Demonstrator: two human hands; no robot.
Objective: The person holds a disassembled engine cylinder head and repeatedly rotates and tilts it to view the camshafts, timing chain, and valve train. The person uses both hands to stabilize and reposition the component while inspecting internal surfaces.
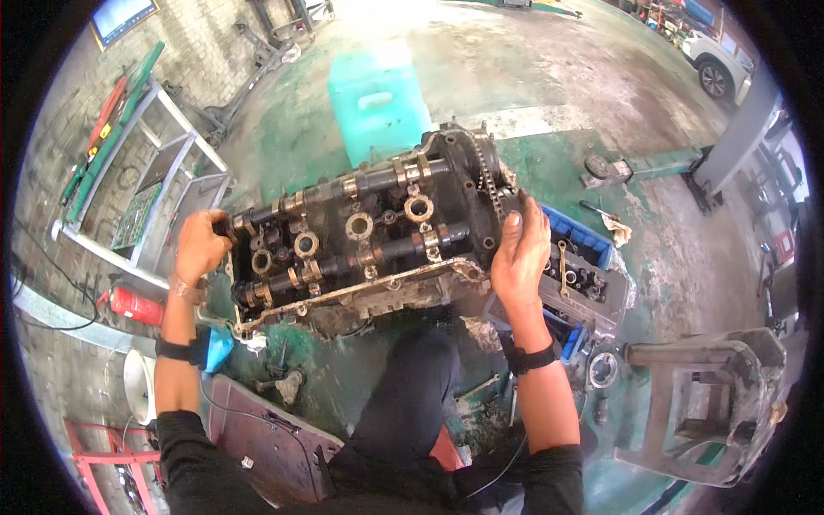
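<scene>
Black, brown-stained engine (335, 266), pale turquoise box (379, 130), red fire extinguisher (136, 305), blue crate (571, 236), white car (702, 50), green-and-grey floor (558, 167)

Bright glare bleaches the far floor (463, 43), with fisheye bending and blackened corners

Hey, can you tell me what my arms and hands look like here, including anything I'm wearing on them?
The left grip and right grip are ungloved hands. Your black sleeves end around the elbows, leaving the forearms bare below. A black strap circles each forearm: left strap, right strap. The left wrist also shows a thin band-like detail, too blurred to identify.
</scene>
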